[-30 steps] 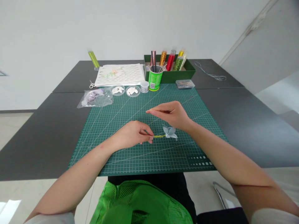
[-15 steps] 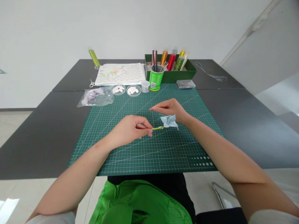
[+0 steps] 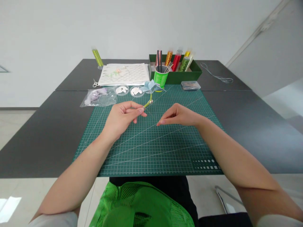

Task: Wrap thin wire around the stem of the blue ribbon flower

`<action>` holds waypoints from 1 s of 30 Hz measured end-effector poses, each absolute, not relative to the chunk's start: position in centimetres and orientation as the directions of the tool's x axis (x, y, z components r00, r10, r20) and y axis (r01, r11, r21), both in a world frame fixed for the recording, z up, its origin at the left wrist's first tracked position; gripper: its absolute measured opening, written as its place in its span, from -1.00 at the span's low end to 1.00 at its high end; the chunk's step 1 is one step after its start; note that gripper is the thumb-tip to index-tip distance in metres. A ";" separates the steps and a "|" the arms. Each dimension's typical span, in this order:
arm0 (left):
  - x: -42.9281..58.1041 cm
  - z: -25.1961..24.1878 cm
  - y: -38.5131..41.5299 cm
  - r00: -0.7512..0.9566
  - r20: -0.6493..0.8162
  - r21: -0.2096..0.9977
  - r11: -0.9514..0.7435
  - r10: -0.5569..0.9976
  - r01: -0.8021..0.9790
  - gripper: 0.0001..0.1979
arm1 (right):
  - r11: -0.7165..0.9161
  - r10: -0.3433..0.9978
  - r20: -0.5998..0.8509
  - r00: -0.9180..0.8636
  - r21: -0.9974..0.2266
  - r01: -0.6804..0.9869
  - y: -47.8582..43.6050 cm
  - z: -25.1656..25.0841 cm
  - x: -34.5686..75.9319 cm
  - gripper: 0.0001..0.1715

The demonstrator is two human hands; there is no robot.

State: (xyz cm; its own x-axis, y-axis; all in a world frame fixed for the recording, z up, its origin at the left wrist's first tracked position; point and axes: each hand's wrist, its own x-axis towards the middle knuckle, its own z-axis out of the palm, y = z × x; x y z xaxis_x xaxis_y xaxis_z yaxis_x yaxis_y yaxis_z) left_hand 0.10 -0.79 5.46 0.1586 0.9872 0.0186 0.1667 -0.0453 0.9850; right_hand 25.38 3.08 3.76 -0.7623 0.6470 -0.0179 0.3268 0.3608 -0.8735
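Note:
A light blue flower point(image 3: 151, 86) on a green stem point(image 3: 148, 102) is tilted upward over the mat, its petals in front of the green can. The lower end of the stem is pinched between thumb and fingers of my left hand point(image 3: 125, 116). A small shiny bead-like spot shows on the stem. My right hand point(image 3: 178, 115) hangs over the green cutting mat point(image 3: 151, 151), right of and below the flower, its fingertips pressed together. Whatever those fingertips hold, if anything, is too small to make out.
Two dishes of white pieces point(image 3: 121, 90), a plastic bag point(image 3: 98, 96), printed sheets point(image 3: 125, 74) and small scissors point(image 3: 95, 83) lie at the back left. Behind stand a green can point(image 3: 160, 78) and a green box point(image 3: 187, 77) of thread spools. A clear case point(image 3: 190, 85) lies right.
My left hand has moved up and left, turning the flower from pointing right to pointing upward. My right hand has moved slightly down and right, apart from the flower.

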 end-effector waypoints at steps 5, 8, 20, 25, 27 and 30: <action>0.3 5.2 -0.6 0.164 -0.019 0.989 -0.005 0.986 0.146 -0.74 | 0.377 0.571 0.009 -0.821 -0.891 0.253 1.7 5.5 25.0 -0.72; 0.4 5.0 -0.6 0.178 -0.042 0.988 0.014 0.983 0.156 -0.74 | 0.374 0.544 0.040 -0.838 -0.906 0.199 0.9 6.3 24.8 -0.73; 0.9 3.8 -0.6 0.392 -0.246 0.903 0.063 0.886 0.424 -0.80 | 0.472 0.676 0.238 -0.697 -0.866 0.163 -0.2 7.6 25.1 -0.66; 1.1 3.9 -0.9 0.528 -0.350 0.880 0.078 0.774 0.469 -0.86 | 0.480 0.689 0.202 -0.695 -0.847 0.229 0.3 7.1 25.3 -0.60; 1.0 4.0 -1.0 0.569 -0.349 0.887 0.066 0.745 0.457 -0.85 | 0.487 0.705 0.209 -0.678 -0.838 0.248 0.8 6.5 25.2 -0.58; 0.9 4.0 -1.0 0.588 -0.351 0.889 0.061 0.728 0.455 -0.84 | 0.485 0.716 0.203 -0.668 -0.832 0.267 1.5 5.9 25.3 -0.58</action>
